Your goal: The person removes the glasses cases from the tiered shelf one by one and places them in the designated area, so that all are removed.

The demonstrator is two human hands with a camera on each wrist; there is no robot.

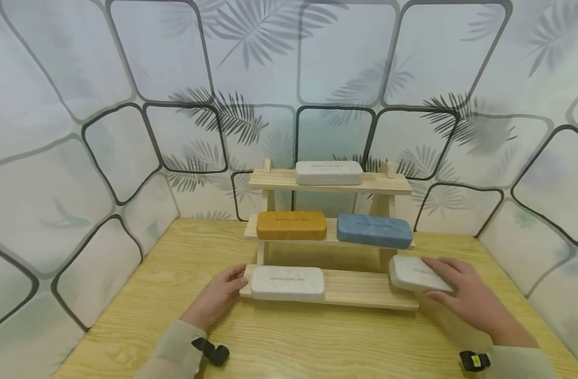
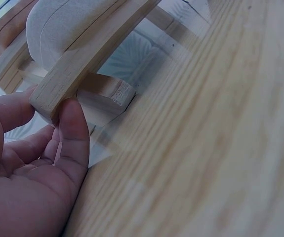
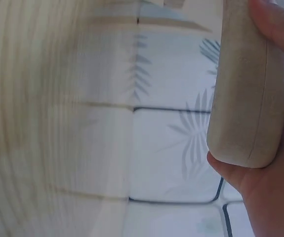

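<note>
My right hand (image 1: 469, 292) grips a white glasses case (image 1: 417, 273) by its right end, fingers over the top and thumb at the front. The case overlaps the right end of the bottom shelf in the head view; in the right wrist view its pale side (image 3: 245, 94) and seam show. At the other end, my left hand (image 1: 220, 295) pinches the left tip of the wooden bottom shelf (image 1: 365, 288), thumb and fingers on either side of the board (image 2: 77, 64). Beside those fingers, another white glasses case (image 1: 288, 283) lies on that shelf.
The three-tier wooden stand stands on a wood-grain table (image 1: 289, 342). An orange case (image 1: 291, 226) and a blue case (image 1: 374, 230) lie on its middle tier, and a white case (image 1: 329, 172) on the top tier (image 1: 275, 179). Patterned fabric walls (image 1: 256, 58) enclose the back and sides.
</note>
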